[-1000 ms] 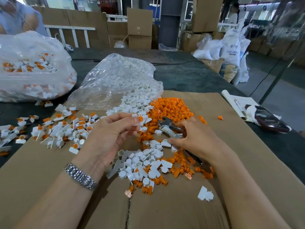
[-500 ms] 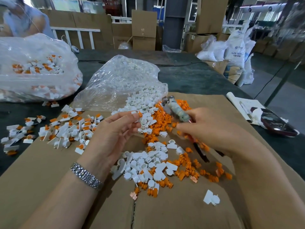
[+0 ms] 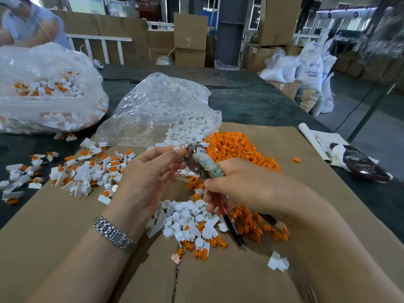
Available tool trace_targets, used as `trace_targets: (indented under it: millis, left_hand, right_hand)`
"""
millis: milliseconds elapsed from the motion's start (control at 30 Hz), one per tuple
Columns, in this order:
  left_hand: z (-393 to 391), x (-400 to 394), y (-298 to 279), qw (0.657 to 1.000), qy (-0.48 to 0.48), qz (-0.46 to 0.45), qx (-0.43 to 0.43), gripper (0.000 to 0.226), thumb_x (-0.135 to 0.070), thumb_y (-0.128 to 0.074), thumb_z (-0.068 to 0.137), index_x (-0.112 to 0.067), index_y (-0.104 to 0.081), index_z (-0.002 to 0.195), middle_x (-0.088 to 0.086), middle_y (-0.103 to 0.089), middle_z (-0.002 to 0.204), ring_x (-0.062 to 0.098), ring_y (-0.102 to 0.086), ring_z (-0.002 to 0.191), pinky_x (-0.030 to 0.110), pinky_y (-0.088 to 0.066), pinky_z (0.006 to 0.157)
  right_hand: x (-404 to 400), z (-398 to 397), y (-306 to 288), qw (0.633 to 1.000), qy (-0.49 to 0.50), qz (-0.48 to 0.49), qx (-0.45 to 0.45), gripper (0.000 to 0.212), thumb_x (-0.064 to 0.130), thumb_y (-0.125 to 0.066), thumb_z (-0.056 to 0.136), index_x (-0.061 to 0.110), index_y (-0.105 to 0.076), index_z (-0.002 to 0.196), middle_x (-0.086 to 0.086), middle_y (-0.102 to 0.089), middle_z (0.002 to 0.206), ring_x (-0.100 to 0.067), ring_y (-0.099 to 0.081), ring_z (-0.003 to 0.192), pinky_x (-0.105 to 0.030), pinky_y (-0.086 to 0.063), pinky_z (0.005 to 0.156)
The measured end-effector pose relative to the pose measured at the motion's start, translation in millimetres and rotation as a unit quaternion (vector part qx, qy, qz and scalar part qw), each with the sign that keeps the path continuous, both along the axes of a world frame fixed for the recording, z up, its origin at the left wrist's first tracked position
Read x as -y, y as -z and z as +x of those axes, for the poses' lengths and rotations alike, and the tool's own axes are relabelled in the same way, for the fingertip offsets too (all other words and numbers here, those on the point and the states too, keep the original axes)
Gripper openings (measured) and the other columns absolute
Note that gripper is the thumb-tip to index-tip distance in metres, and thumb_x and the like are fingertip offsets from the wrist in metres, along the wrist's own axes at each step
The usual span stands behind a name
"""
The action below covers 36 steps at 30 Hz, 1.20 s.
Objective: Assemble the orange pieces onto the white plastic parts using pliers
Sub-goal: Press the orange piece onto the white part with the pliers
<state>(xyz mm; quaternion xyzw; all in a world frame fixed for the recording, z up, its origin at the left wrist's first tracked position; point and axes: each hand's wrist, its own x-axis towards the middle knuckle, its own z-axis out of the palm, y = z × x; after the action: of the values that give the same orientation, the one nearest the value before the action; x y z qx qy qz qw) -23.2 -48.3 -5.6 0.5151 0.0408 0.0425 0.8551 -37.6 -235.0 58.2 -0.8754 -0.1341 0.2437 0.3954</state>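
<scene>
Left hand (image 3: pixel 148 176): fingers pinch one white plastic part (image 3: pixel 178 148), held up against the pliers (image 3: pixel 202 164) head. Right hand (image 3: pixel 247 184): fingers clenched round the pliers' handles (head wrapped in tape). Below, loose orange pieces (image 3: pixel 235 147) and white parts lie heaped on cardboard (image 3: pixel 218 278) over the tabletop (image 3: pixel 251 103); assembled pieces (image 3: pixel 87 169) lie scattered to the left.

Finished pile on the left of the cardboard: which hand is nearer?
Left. The left hand is just right of the finished pile, pinching a white part. The right hand is farther right, gripping the pliers.
</scene>
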Motion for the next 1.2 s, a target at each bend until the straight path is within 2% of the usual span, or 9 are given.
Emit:
trace_targets:
  millis: [133,333,500,633,800,900,1000,1067,1200]
  left_hand:
    - [-1,1,1,1.0,-0.006,0.018,0.003,0.005,-0.011,-0.081,0.074,-0.011,-0.08,0.078,0.009,-0.076,0.082,0.013,-0.07,0.067,0.017,-0.053,0.054]
    - [-2,1,3,0.999,-0.006,0.035,-0.004,0.004,-0.009,-0.08,0.075,-0.008,-0.081,0.078,0.01,-0.075,0.083,0.013,-0.07,0.067,0.018,-0.054,0.057]
    - [-3,3,3,0.999,-0.007,0.034,-0.008,0.005,-0.013,-0.079,0.069,-0.01,-0.082,0.072,0.009,-0.076,0.08,0.013,-0.07,0.065,0.018,-0.055,0.058]
    - [-3,6,1,1.0,-0.01,0.025,-0.011,0.012,-0.018,-0.08,0.07,-0.008,-0.082,0.078,0.009,-0.075,0.08,0.015,-0.072,0.067,0.018,-0.056,0.059]
    - [-3,-4,-2,0.991,-0.081,0.103,-0.012,0.01,-0.015,-0.075,0.091,-0.01,-0.082,0.086,0.007,-0.075,0.077,0.012,-0.07,0.067,0.019,-0.057,0.06]
    - [-2,-13,-1,0.932,-0.172,0.318,0.001,0.012,-0.023,-0.071,0.096,-0.02,-0.081,0.091,-0.004,-0.073,0.067,0.008,-0.062,0.058,0.023,-0.052,0.054]
    - [0,-21,2,0.799,-0.234,0.554,-0.009,0.017,-0.026,-0.065,0.097,-0.025,-0.081,0.102,-0.009,-0.07,0.081,0.017,-0.063,0.07,0.036,-0.055,0.063]
    - [1,-25,5,0.716,-0.254,0.65,0.006,0.02,-0.022,-0.065,0.095,-0.022,-0.079,0.108,-0.005,-0.06,0.101,0.019,-0.059,0.087,0.041,-0.055,0.077]
    - [4,-19,13,0.714,-0.205,0.661,0.105,0.018,-0.015,-0.072,0.091,-0.023,-0.078,0.105,-0.009,-0.052,0.1,0.014,-0.049,0.097,0.038,-0.047,0.088]
  right_hand:
    - [-4,-3,6,0.999,0.001,-0.021,0.043,0.028,0.031,-0.045,0.108,0.009,-0.057,0.094,-0.007,-0.068,0.079,-0.013,-0.067,0.064,-0.031,-0.057,0.067]
    - [-15,-11,18,0.987,0.02,-0.068,0.142,0.043,0.046,-0.045,0.105,0.013,-0.052,0.079,-0.01,-0.056,0.07,-0.022,-0.05,0.058,-0.043,-0.046,0.057]
    - [-20,-8,27,0.971,0.037,-0.126,0.201,0.04,0.046,-0.046,0.105,0.019,-0.047,0.075,0.001,-0.047,0.064,-0.012,-0.039,0.046,-0.024,-0.031,0.042]
    - [-11,-6,22,0.987,0.026,-0.061,0.145,0.046,0.049,-0.047,0.103,0.011,-0.057,0.08,-0.009,-0.065,0.068,-0.02,-0.059,0.054,-0.037,-0.051,0.055]
    - [20,3,2,0.995,0.057,-0.045,0.065,0.057,0.064,-0.043,0.097,0.013,-0.067,0.103,-0.002,-0.074,0.077,-0.012,-0.07,0.066,-0.027,-0.052,0.063]
    - [35,27,8,0.971,0.12,-0.132,0.157,0.039,0.056,-0.046,0.1,0.019,-0.059,0.102,0.001,-0.065,0.083,-0.013,-0.061,0.071,-0.03,-0.044,0.059]
    - [38,44,27,0.952,0.124,-0.224,0.171,0.033,0.052,-0.053,0.098,0.019,-0.053,0.102,-0.003,-0.059,0.093,-0.017,-0.057,0.078,-0.032,-0.042,0.06]
    - [38,51,45,0.929,0.122,-0.289,0.194,0.041,0.058,-0.057,0.094,0.018,-0.05,0.101,-0.006,-0.057,0.106,-0.025,-0.057,0.096,-0.04,-0.049,0.08]
    - [31,56,66,0.902,0.138,-0.333,0.237,0.05,0.067,-0.058,0.089,0.02,-0.046,0.104,-0.007,-0.053,0.118,-0.031,-0.052,0.113,-0.048,-0.042,0.092]
